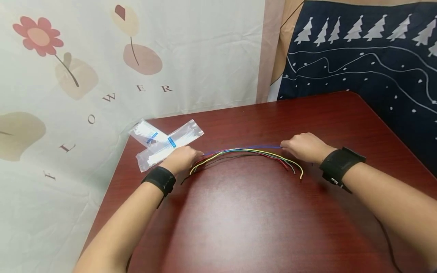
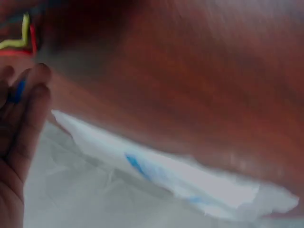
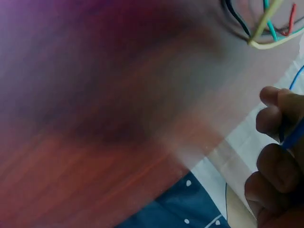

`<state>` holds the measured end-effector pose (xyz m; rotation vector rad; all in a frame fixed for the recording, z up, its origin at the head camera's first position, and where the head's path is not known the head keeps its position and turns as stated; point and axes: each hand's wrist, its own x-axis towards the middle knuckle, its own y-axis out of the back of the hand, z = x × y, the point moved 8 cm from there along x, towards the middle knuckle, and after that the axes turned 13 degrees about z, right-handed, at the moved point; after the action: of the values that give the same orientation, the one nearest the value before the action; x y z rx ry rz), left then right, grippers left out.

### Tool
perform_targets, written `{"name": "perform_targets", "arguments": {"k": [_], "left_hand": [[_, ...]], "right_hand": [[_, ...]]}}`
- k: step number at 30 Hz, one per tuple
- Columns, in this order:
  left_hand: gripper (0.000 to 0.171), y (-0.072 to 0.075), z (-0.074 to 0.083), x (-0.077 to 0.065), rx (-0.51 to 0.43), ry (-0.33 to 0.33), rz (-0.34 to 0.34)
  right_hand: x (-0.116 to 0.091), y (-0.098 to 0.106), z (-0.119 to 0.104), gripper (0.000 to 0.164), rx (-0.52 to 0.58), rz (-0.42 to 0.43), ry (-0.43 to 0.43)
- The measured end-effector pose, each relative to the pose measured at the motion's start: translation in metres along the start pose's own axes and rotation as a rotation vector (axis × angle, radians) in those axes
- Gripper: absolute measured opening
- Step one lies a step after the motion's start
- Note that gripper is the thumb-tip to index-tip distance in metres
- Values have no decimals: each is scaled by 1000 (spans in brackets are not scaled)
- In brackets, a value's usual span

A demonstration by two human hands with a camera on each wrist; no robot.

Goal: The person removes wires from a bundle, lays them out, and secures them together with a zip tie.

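A thin blue wire [image 1: 263, 146] runs between my two hands near the middle of the table. My left hand [image 1: 182, 159] pinches its left part; in the left wrist view a bit of blue wire [image 2: 19, 90] shows between the fingers. My right hand [image 1: 305, 146] grips the other end with curled fingers, and the blue wire [image 3: 297, 80] crosses them in the right wrist view. Just in front lies a loose bundle of curved wires: yellow [image 1: 296, 164], red, green and black, their ends fanned out on both sides. The bundle's left ends lie close to my left hand.
Two clear packets of thin white strips with blue labels, a front packet [image 1: 155, 153] and a rear packet [image 1: 146, 131], overlap beside my left hand. A dark cable [image 1: 389, 242] hangs by the right forearm. Fabric hangings [image 1: 211, 57] rise behind the reddish-brown table [image 1: 239, 212].
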<state>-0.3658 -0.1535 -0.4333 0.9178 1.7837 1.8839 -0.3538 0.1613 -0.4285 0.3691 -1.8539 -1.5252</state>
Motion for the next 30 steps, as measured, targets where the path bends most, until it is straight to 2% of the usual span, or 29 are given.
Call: {"name": "perform_targets", "arguments": {"k": [7,12,15,19,23,25,27,30], "left_hand": [[9,-10,2,-2,-6,20,32],[16,-14,-1,-4,-16,63,49],[20,-16,-6,-7,-40,108,59],[19,-20,-11,-9,-50,137,64],[19,-14,-16,-11,-69,164,81],[20,-7,-23,-14,-68,196,112],[20,1,-38,-21,-55,240,167],[21,19,-73,-44,23,390,240]], "right_hand": [[-5,-11,-1,13,106,-59,-55],[-6,-14,-3,23,145,-82,-77],[-6,-17,-5,24,168,-101,-82],[-7,-21,-4,17,183,-118,-96],[-7,-22,0,20,184,-129,-130],[-7,-21,3,23,176,-125,-150],[-8,-19,6,25,164,-117,-172],[-8,-14,11,25,149,-88,-192]]}}
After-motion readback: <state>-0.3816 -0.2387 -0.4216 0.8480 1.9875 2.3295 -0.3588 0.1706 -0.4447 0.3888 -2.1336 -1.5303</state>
